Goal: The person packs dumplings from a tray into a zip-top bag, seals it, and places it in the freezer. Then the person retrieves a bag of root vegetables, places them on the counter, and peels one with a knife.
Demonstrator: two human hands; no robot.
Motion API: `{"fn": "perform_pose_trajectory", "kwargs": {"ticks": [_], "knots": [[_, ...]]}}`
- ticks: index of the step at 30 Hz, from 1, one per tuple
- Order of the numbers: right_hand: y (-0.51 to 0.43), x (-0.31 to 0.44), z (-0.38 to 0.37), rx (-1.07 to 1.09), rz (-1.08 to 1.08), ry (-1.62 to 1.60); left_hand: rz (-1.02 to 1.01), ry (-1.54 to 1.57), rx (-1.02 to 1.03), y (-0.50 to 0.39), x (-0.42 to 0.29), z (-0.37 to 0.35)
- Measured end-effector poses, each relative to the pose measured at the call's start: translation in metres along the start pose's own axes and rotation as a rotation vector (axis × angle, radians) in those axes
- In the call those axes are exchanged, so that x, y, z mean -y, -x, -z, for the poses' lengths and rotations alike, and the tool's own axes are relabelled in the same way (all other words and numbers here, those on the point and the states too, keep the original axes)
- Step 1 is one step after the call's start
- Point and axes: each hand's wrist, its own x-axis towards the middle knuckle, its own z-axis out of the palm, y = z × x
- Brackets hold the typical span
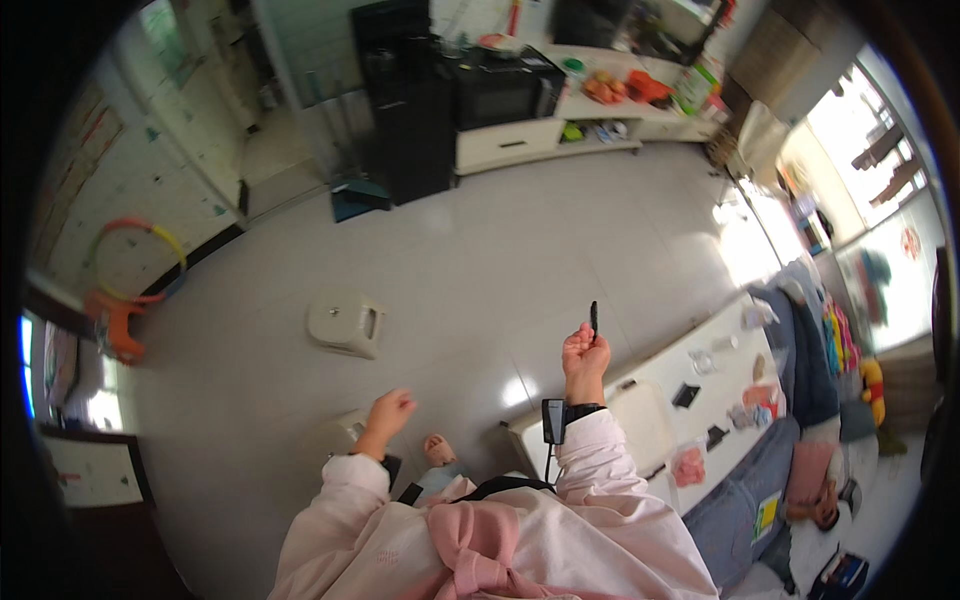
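My right hand (586,354) is closed around a thin black object (594,320), which points away from me; whether it is a pen or another tool I cannot tell. The hand is in front of me, beside the near end of a long white table (645,367). My left hand (390,416) hangs over the floor at the lower left, slightly blurred, with curled fingers and no object visible in it. Below it, partly hidden by my arm, is a pale plastic stool (337,433). A black device with a cable sits at my right wrist.
Another pale stool (346,322) stands on the tiled floor. The table bears bags, a glass and small dark items. Beyond are a black cabinet (411,127), a dustpan (358,199) and a white TV stand (504,147). A person (825,506) lies on the sofa at the right.
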Motion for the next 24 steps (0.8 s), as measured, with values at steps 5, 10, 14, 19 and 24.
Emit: {"fn": "perform_pose_trajectory", "kwargs": {"ticks": [5,10,14,19,24], "knots": [[0.051,-0.151,-0.084,0.087,-0.296,0.0,-0.294,0.067,-0.006,-0.065,-0.07,0.066],[0.087,-0.259,-0.142,0.26,-0.626,0.113,-0.287,0.033,-0.2,-0.124,-0.103,0.127],[0.09,-0.319,-0.183,0.277,-0.783,0.222,-0.317,0.236,-0.259,-0.181,-0.094,0.17],[0.049,-0.389,-0.231,0.258,-0.926,0.34,-0.34,0.439,-0.289,-0.268,-0.056,0.212],[-0.014,-0.456,-0.319,0.278,-0.966,0.364,-0.307,0.626,-0.47,-0.385,-0.066,0.262]]}}
